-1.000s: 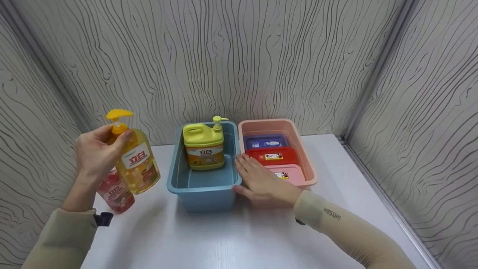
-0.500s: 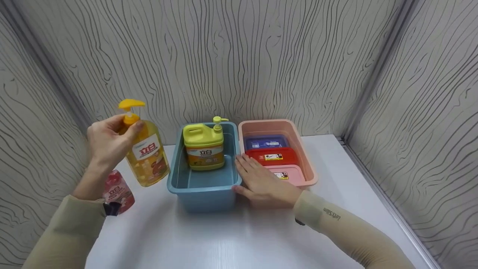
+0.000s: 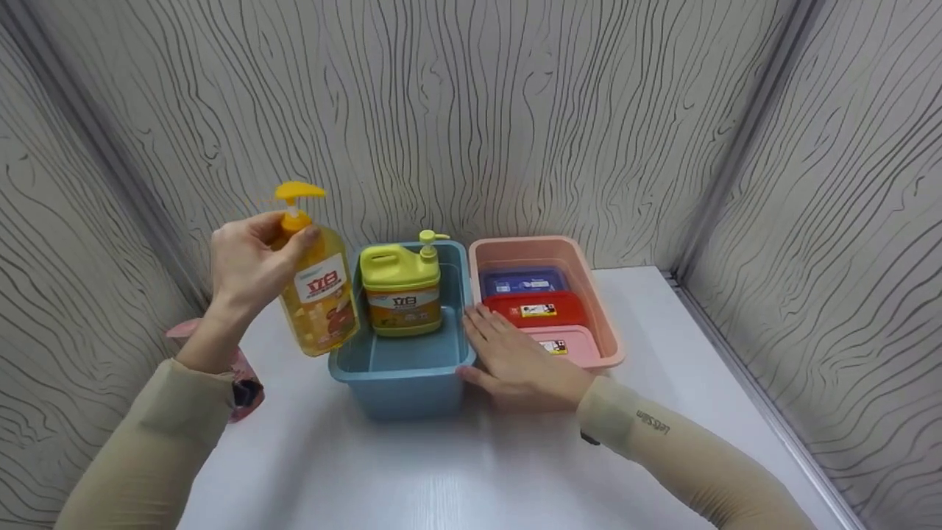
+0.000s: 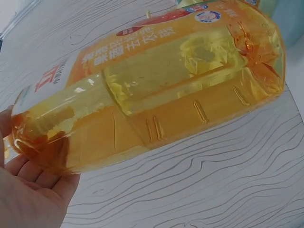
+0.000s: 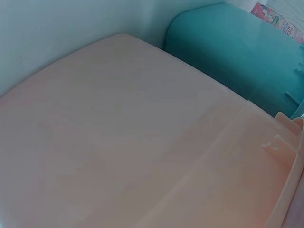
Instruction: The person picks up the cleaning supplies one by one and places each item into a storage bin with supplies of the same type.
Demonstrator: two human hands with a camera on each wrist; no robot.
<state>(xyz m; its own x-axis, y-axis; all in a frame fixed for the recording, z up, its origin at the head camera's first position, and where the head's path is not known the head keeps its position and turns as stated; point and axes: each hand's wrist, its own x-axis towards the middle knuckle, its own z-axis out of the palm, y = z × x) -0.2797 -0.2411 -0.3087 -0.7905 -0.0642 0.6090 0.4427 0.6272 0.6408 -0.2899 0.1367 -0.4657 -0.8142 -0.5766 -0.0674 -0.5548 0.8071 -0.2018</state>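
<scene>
My left hand pinches the neck of a pump bottle of clear yellow liquid, just under its yellow pump head. The bottle tilts slightly, off the table, its base by the left rim of the blue tub. In the left wrist view the bottle fills most of the picture, fingers round its neck end. Inside the blue tub stands a yellow-green jug with a pump. Fingers extended, my right hand rests across the adjoining rims of the blue tub and the pink tub.
A pink bottle stands on the white table at left, partly hidden by the left forearm. The pink tub holds a blue lidded box, a red one and a pink one. Patterned panels enclose the table.
My left hand has carried the yellow bottle rightward and a little up, towards the blue tub. The left forearm now covers more of the pink bottle. My right hand has stayed in place.
</scene>
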